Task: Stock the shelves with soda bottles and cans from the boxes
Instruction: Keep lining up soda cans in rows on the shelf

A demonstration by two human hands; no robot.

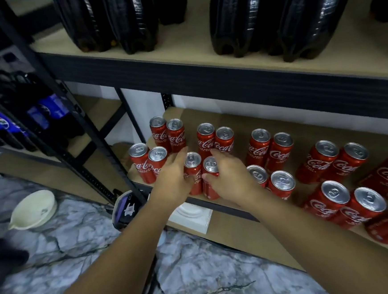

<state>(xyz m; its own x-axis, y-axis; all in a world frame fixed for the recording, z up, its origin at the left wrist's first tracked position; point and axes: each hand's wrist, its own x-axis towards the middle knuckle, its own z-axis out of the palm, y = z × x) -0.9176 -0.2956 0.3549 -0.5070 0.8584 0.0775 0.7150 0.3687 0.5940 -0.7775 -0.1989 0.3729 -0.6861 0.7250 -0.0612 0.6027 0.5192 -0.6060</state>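
Head view looks down on two slim cans standing side by side at the front edge of the lower shelf (240, 122): the left Coca-Cola can (193, 170) and the right Coca-Cola can (210, 168), touching or nearly so. More Coca-Cola cans (271, 147) stand in pairs behind and to the right.

Judging by their look, these are sealed aluminium cans: rigid while full, fairly light for one hand, smooth-walled and so a little slippery. They are narrow and tall, and likely to tip if knocked near the top. The best hold is round the mid-body, thumb opposite fingers, leaving the rim and tab alone.

Both forearms reach forward and converge on the pair. The left hand (174, 175) lies along the left side of its can, back of the hand to the camera, fingers nearly straight. Its thumb is hidden, so I cannot tell whether it actually grips. The right hand (229, 179) has its thumb pressed on the front of the right can with the fingers passing behind it, a pinch round the body.

Large dark soda bottles (132, 19) already stand on the upper shelf (192, 51).
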